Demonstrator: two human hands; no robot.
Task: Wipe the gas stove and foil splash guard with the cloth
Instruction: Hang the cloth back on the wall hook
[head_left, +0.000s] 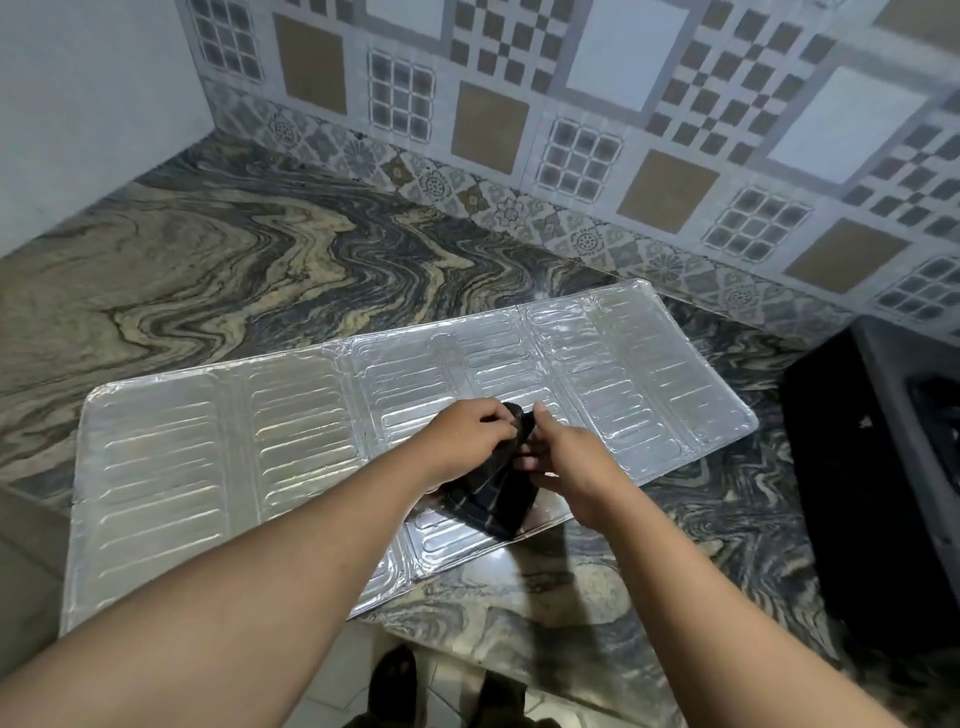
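The foil splash guard (218, 457) lies flat and unfolded on the marbled countertop, its left end reaching past the counter's front edge. A dark checked cloth (493, 499) hangs above the guard's middle. My left hand (467, 431) pinches the cloth's top from the left. My right hand (566, 462) grips the same top part from the right. Both hands are close together over the guard. The black gas stove (872, 467) stands at the right edge, only partly in view.
The swirled stone countertop (234, 260) stretches behind the guard to the patterned tile wall (571, 130). A plain white wall closes the left side. Below the counter's front edge I see floor tiles and my foot (395, 675).
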